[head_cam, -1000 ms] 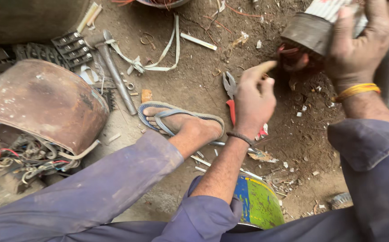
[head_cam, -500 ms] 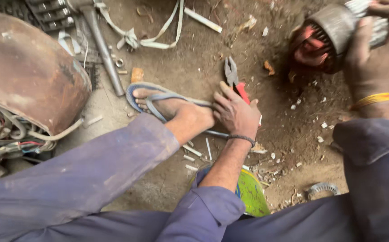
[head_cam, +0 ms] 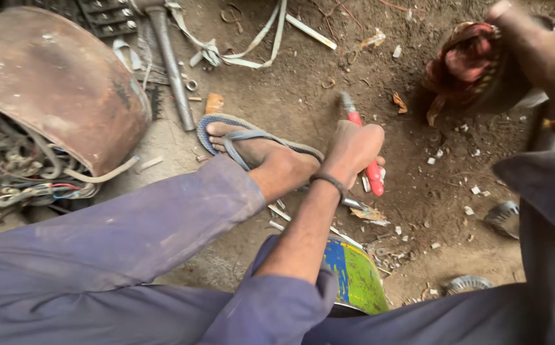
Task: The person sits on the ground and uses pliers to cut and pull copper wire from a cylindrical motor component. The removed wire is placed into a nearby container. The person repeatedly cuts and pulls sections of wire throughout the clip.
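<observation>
Pliers (head_cam: 368, 160), one pair, red-handled with grey metal tip, gripped in closed left hand (head_cam: 353, 148); right hand (head_cam: 539, 54) clasps one copper-wound motor part (head_cam: 466, 64).

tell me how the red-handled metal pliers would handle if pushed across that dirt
The red-handled metal pliers, gripped in the left hand, look rigid and fairly heavy for their size. Their flat shape probably would not roll. On the loose, gritty dirt ground they would likely drag rather than slide.

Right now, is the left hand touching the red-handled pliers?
Touching. The head view shows the left hand closed around the red-handled pliers, with the metal tip sticking out above the fist and a handle below.
</observation>
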